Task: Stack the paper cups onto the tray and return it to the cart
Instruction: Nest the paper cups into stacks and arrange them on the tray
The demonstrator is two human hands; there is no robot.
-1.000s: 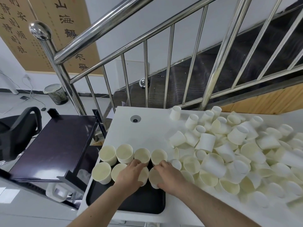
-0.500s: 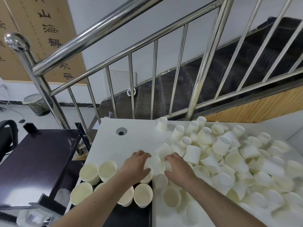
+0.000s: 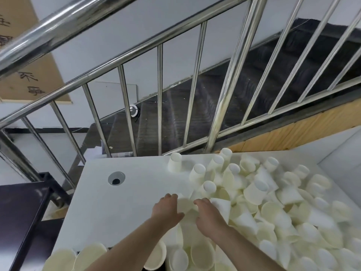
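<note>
table [image 3: 136, 192]: white, bare on its left half up to the edge
cups [image 3: 273, 212]: big pile, fills the right side
cart [image 3: 21, 216]: dark, just left of table
L hand [image 3: 167, 211]: fingers bent on a cup at the pile's edge
R hand [image 3: 208, 215]: same, w/ fingers curled on a cup [image 3: 184, 205] btw both hands
hole [image 3: 116, 178]: near the far left corner

Bright even light; glare streaks on steel railing [image 3: 121, 61]; motion blur throughout; wide-angle bending at edges.
</note>
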